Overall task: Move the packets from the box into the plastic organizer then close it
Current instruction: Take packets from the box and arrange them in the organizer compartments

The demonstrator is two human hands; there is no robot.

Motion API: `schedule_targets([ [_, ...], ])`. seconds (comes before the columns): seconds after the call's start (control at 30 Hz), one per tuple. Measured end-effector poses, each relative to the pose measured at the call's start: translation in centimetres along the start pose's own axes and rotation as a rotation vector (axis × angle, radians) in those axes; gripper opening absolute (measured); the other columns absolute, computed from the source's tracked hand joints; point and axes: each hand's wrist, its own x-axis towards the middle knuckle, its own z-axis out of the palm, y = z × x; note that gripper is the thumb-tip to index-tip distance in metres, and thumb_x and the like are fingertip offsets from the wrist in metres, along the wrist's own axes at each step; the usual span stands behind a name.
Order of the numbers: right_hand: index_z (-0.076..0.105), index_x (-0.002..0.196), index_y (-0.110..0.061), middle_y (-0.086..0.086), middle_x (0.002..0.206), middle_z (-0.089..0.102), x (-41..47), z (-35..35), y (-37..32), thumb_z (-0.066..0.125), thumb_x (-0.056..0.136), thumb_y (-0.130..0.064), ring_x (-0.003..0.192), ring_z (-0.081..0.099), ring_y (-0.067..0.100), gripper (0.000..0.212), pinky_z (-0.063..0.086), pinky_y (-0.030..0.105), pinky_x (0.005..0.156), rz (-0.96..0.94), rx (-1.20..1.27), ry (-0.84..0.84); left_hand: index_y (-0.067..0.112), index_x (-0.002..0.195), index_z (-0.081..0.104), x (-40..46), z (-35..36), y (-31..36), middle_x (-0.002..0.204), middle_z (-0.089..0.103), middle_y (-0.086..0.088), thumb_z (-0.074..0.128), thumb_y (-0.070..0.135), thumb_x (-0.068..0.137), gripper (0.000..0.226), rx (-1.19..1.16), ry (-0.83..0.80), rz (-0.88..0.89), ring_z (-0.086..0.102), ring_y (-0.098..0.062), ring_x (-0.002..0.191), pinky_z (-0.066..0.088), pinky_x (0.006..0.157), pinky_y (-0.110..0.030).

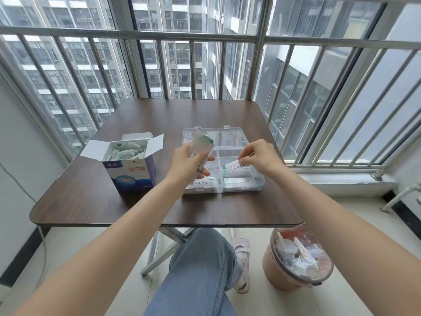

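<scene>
Head view: we see the clear plastic organizer [241, 181] on the brown table [159, 208], its lid [227, 136] open and lying flat behind it. White-and-green packets already lie in the near compartments. The blue-and-white box [132, 169] stands just left of it, flaps open, more packets [124, 151] inside. Our left hand [189, 164] grips a stack of packets [202, 147] upright over the organizer's left side. Our right hand [259, 158] pinches a single packet [234, 166] by its edge, low over the right compartment. A pink bin [296, 258] sits on the floor.
</scene>
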Motion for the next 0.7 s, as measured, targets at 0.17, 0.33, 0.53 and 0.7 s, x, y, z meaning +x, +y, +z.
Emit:
schedule_targets([
  [0.17,0.073,0.086,-0.004,0.011,0.086,0.070,-0.2,1.3,-0.6,0.058,0.086,-0.010,0.084,0.060,0.021,0.017,0.037,0.023,0.067,-0.080,-0.214,-0.072,0.013,0.110,0.055,0.2,0.0,0.0,0.086,0.069,-0.001,0.056,0.021,0.094,0.017,0.005,-0.020,-0.007,0.056,-0.007,0.041,0.048,0.043,-0.018],
  [0.33,0.040,0.052,-0.008,0.005,0.057,0.045,-0.8,2.0,-0.8,0.042,0.098,-0.031,0.070,0.050,0.031,0.051,0.038,0.036,0.065,-0.083,-0.353,-0.105,0.009,0.109,0.056,0.2,0.0,0.0,0.084,0.069,-0.002,0.058,0.015,0.093,0.017,-0.018,-0.055,-0.009,0.056,-0.007,0.040,0.046,0.042,-0.017],
  [0.53,0.071,0.092,-0.007,0.000,0.088,0.066,-1.6,1.4,-2.3,0.040,0.099,-0.031,0.084,0.059,0.014,0.039,0.043,0.028,0.079,-0.047,0.176,-0.036,0.014,0.099,0.059,0.0,-0.1,0.2,0.091,0.067,-0.008,0.070,0.011,0.083,0.020,-0.017,-0.071,0.001,0.058,-0.008,0.041,0.047,0.042,-0.017],
  [0.7,0.066,0.088,-0.007,0.002,0.072,0.068,-2.5,0.8,-4.1,0.066,0.087,-0.016,0.064,0.063,0.009,0.009,0.048,0.018,0.061,-0.085,0.585,-0.084,0.018,0.088,0.060,-0.7,0.5,0.9,0.072,0.062,-0.001,0.071,0.008,0.082,0.015,-0.006,-0.163,0.031,0.057,-0.008,0.040,0.042,0.038,-0.017],
])
